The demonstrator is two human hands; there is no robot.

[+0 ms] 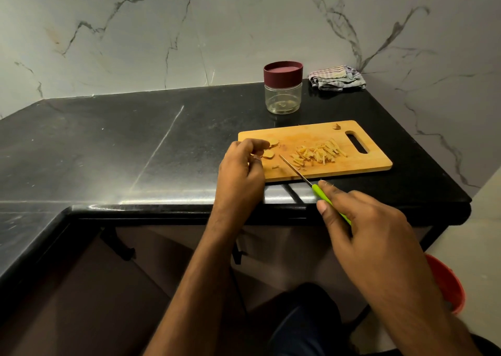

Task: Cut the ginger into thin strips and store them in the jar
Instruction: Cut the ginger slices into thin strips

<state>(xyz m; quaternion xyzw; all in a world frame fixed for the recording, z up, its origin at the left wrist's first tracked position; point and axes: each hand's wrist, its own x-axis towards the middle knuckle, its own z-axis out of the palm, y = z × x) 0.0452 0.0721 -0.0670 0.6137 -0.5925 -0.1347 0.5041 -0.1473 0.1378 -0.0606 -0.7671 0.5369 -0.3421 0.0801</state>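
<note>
Right hand grips the knife; left hand, fingers curled, touches ginger slices.

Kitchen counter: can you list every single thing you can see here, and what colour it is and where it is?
Cutting board: one, light wood, on the counter's right part.
Ginger strips: one pile, pale yellow, middle-right of the board.
Ginger slices: a few, tan, at the board's left end by the left hand's fingers.
Ginger bit: one, tan, at the board's far edge.
Jar: one, clear with a maroon lid on, behind the board.
Cloth: one, grey checked, crumpled in the corner behind the jar.
Counter: one, black, shiny.
Wall: white marble with dark veins.
Bucket: one, red, on the floor at right.
Knife: one, green handle, blade tip over the board.
Left hand: fingers curled at the slices.
Right hand: holds the knife.
</note>
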